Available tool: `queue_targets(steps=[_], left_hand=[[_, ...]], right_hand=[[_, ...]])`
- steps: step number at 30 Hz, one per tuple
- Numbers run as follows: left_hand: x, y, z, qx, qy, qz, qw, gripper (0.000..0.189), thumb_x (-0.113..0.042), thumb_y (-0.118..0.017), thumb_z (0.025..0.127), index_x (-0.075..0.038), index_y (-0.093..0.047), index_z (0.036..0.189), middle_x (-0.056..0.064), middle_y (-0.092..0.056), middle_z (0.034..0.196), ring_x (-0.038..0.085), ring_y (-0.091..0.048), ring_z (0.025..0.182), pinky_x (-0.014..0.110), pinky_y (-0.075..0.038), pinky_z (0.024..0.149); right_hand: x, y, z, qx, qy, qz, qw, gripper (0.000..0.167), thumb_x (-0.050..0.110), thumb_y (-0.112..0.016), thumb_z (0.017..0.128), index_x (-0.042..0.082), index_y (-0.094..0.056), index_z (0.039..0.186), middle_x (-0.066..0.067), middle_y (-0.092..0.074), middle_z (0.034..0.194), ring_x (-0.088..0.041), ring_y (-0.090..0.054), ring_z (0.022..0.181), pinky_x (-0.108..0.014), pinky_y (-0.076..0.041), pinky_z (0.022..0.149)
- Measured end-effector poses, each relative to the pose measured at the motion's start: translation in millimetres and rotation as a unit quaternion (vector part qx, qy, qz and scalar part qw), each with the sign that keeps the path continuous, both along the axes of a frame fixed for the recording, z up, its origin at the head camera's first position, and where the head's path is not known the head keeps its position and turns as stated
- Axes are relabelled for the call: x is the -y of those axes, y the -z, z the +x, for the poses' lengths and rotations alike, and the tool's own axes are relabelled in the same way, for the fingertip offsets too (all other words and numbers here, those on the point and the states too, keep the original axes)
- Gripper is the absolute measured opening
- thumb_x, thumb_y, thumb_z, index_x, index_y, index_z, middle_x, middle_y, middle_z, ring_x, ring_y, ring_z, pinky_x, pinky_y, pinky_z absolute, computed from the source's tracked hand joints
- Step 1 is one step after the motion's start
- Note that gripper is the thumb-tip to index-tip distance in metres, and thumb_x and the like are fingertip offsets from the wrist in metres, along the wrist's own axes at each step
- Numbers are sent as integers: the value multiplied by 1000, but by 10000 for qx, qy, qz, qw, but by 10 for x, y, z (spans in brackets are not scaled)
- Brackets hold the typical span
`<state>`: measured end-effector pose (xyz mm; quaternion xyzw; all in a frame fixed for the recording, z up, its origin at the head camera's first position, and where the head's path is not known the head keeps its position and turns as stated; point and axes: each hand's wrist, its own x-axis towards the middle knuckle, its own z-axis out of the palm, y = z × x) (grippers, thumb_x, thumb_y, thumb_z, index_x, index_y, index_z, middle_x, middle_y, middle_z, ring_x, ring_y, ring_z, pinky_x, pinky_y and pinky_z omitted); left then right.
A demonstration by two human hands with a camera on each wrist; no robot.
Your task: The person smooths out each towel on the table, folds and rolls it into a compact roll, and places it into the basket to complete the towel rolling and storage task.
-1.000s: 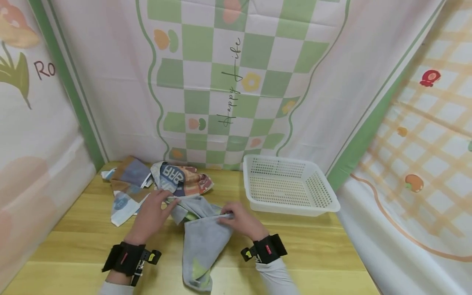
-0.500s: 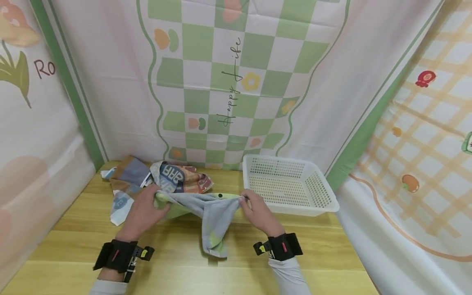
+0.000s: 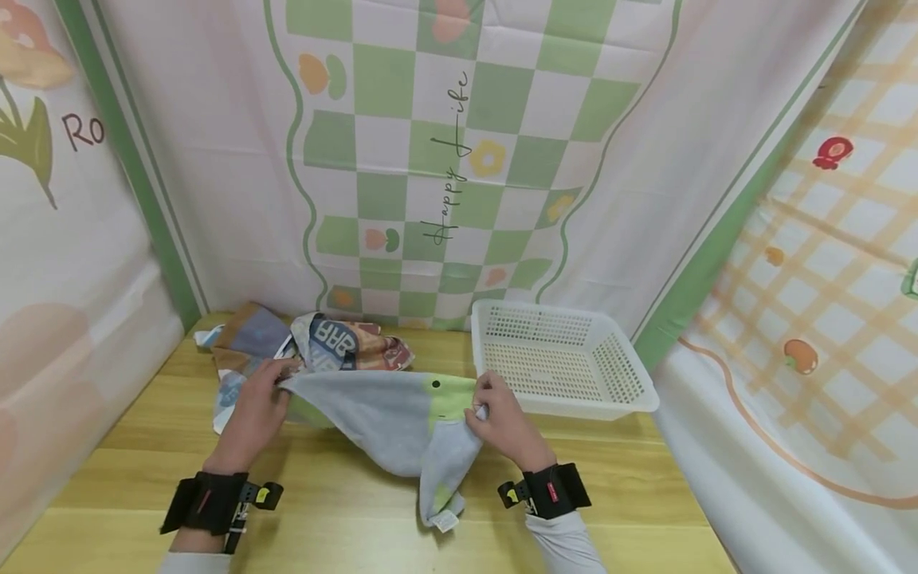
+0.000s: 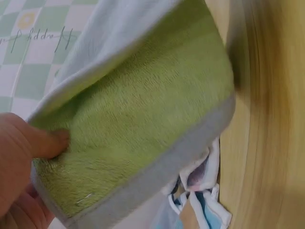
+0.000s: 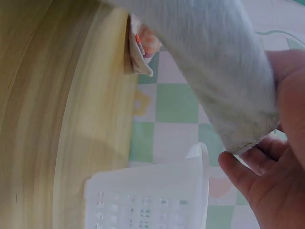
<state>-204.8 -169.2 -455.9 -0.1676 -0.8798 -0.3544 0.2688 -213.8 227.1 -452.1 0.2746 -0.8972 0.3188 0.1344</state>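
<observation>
A grey and green towel (image 3: 373, 410) hangs stretched between both hands above the table. My left hand (image 3: 253, 410) pinches its left corner. The left wrist view shows the thumb pressed on the fuzzy green side of the towel (image 4: 143, 109), which has a grey border. My right hand (image 3: 508, 422) pinches the towel's upper right part, where a green patch with a black dot shows. Below that hand a folded flap hangs down, with a white tag (image 3: 446, 521) at its lower end. In the right wrist view the right hand's fingertips grip the grey cloth's edge.
Crumpled printed cloths lie at the back left: a brown and blue one (image 3: 251, 343) beside one with lettering (image 3: 340, 343). At the back right stands a white perforated plastic basket (image 3: 574, 406). Printed curtains (image 3: 229, 199) surround the wooden table (image 3: 337, 518).
The hands have moved apart, left hand leftward and right hand rightward. The bunched towel has been lifted and spread into a wide sheet, with its tag coming into view.
</observation>
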Motion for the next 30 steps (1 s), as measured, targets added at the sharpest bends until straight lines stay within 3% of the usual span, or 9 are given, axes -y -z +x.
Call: queue_targets(steps=[6,10,14,17,21,23,26,28,30], left_hand=[[103,-67,-8,-146,-251,40,9996,31,19,-65,86,5,-71,114,20,-63,102,37,-62,91,49,-51,72],[174,-100,2,-239,-420,137,9987,25,16,-66,88,6,-72,110,21,-67,103,40,-65,93,46,-52,71],[237,-119,1,-291,-491,123,9983,27,17,-65,88,7,-70,112,23,-69,104,41,-67,94,48,-53,72],[280,-121,6,-355,-549,26,9979,32,19,-62,87,7,-69,115,23,-69,106,39,-66,90,45,-51,70],[355,-94,57,-427,-512,-117,9977,33,20,-64,83,3,-72,111,22,-69,107,39,-66,90,45,-50,71],[400,-55,112,-94,-270,-185,9994,32,19,-68,81,1,-74,107,18,-71,105,37,-66,91,48,-53,73],[454,28,203,1009,343,-413,9934,28,12,-74,80,-4,-75,103,10,-73,100,30,-66,93,49,-56,80],[471,97,253,1897,777,-578,9771,25,4,-77,82,-6,-75,105,4,-73,99,22,-65,91,41,-57,80],[473,158,274,2508,1163,-749,9581,27,-6,-80,83,-4,-74,109,4,-73,101,19,-65,89,34,-56,77]], right_hand=[[-22,-30,30,-480,201,125,9986,40,-10,-71,80,13,-40,69,-14,-47,117,-31,-43,112,-43,-44,87],[-76,-60,53,-497,293,20,9983,41,-14,-71,77,13,-41,71,-14,-48,112,-30,-46,108,-37,-44,82],[-154,-110,47,-332,80,-104,9994,39,-15,-69,80,11,-41,74,-6,-49,93,-16,-49,86,-23,-44,68],[-211,-155,46,-50,-58,-295,9995,32,-15,-65,84,10,-46,78,-2,-53,84,-10,-48,74,-21,-46,61],[-254,-188,80,398,-19,-505,9979,23,-14,-62,90,9,-58,91,-2,-65,94,-11,-59,82,-25,-53,67],[-256,-173,102,466,-2,-446,9979,24,-14,-61,91,8,-61,101,-4,-67,103,-15,-63,91,-27,-54,72],[-233,-136,132,475,1,-273,9985,32,-16,-58,92,7,-63,114,-8,-69,112,-21,-66,100,-28,-55,76],[-209,-105,141,427,5,-182,9989,37,-19,-54,92,7,-64,117,-9,-69,114,-23,-66,103,-30,-56,79],[-178,-89,147,439,9,-185,9989,40,-20,-50,92,6,-65,118,-11,-70,115,-25,-66,107,-34,-57,85]])
